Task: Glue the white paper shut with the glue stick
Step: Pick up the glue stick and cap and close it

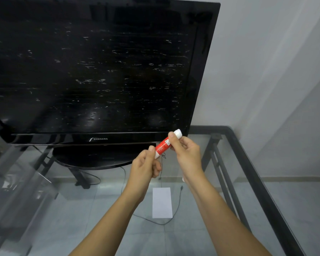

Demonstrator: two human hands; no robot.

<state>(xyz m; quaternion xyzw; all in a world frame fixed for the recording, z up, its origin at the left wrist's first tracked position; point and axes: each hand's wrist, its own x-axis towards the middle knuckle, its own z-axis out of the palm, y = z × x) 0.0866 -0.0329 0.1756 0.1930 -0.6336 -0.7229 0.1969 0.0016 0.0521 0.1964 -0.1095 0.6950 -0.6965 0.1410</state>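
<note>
A red glue stick (163,145) with white ends is held tilted in the air above the glass table, in front of the television's lower right corner. My left hand (146,166) pinches its lower white end. My right hand (186,150) grips the upper part, thumb near the white cap (178,133), which is on. The white paper (162,202) lies flat on the glass below and between my forearms, a narrow folded rectangle. Neither hand touches the paper.
A large black television (92,71) stands on its oval base (92,157) at the back of the glass table (262,185), whose black metal frame runs along the right. A thin black cable (175,209) shows near the paper. A clear plastic object (17,182) sits at the left.
</note>
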